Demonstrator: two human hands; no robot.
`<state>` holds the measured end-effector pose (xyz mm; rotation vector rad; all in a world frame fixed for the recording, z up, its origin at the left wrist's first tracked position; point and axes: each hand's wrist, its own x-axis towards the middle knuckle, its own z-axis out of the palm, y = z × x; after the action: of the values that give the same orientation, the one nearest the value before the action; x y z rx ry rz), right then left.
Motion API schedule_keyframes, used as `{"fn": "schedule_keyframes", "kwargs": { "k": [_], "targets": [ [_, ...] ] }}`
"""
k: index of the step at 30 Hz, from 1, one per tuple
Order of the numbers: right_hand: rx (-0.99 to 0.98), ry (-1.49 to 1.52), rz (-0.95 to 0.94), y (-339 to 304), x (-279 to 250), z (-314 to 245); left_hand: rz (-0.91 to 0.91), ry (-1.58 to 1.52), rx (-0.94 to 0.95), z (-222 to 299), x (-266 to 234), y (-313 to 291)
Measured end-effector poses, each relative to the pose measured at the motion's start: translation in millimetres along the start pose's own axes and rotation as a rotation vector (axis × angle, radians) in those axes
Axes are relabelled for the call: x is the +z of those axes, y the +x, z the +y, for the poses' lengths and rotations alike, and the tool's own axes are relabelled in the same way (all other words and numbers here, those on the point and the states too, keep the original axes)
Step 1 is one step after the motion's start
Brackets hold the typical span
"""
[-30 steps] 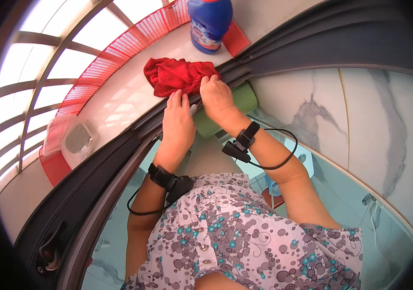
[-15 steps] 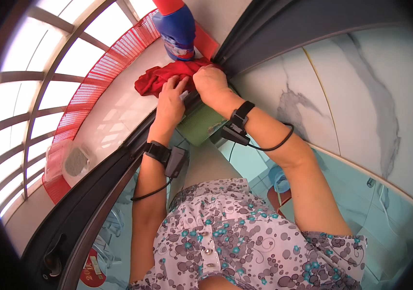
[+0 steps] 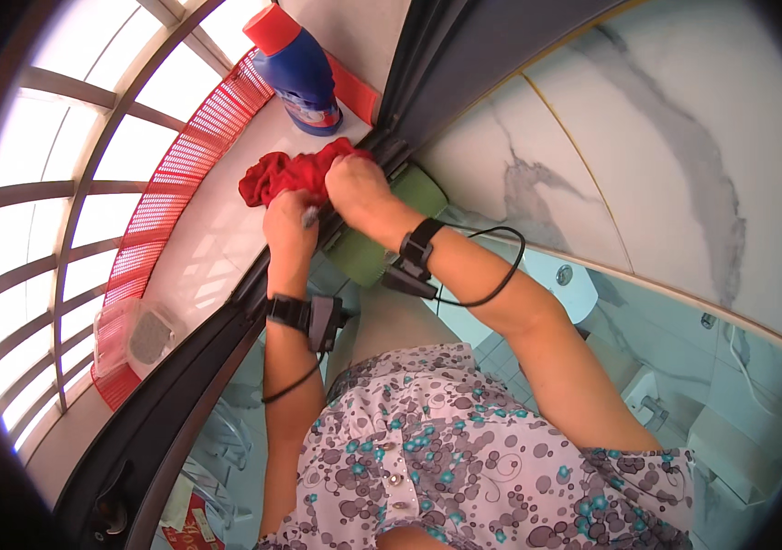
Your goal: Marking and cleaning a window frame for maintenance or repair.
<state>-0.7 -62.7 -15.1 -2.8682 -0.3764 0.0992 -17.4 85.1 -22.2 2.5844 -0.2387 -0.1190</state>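
A crumpled red cloth [image 3: 272,179] lies on the white window ledge, bunched up against the dark sliding-window track. My right hand [image 3: 356,191] is closed on the cloth's right end, right over the track. Close beside it, my left hand [image 3: 288,225] is curled closed at the cloth's near edge. A small grey-white thing [image 3: 309,216] pokes out by the left thumb; its kind cannot be made out. Both hands hide part of the cloth and track. Each wrist wears a black strap with a dark box and cable.
A blue bottle [image 3: 306,87] with a red cap stands on the ledge beyond the cloth. Red mesh [image 3: 166,197] lines the window bars. A clear plastic container [image 3: 148,337] sits at the ledge's left. Below the hands is a green container [image 3: 359,257]; a white basin [image 3: 551,275] lies lower right.
Both hands and the cloth appear shifted left and slightly down as the view moved. My left fingers, stretched over the cloth before, are now curled in. More of the bottle shows.
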Motion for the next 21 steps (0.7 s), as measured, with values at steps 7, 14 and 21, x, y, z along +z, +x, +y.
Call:
{"fn": "schedule_keyframes", "kwargs": {
  "k": [7,14,21],
  "targets": [
    [0.007,-0.030,0.032,-9,-3,5,-0.015,-0.061,0.014,3,5,-8],
    [0.043,-0.082,0.010,4,-8,35,-0.002,-0.107,0.016,35,26,15],
    [-0.067,-0.062,-0.026,-16,2,2,-0.014,-0.072,0.027,17,1,-25]
  ]
}}
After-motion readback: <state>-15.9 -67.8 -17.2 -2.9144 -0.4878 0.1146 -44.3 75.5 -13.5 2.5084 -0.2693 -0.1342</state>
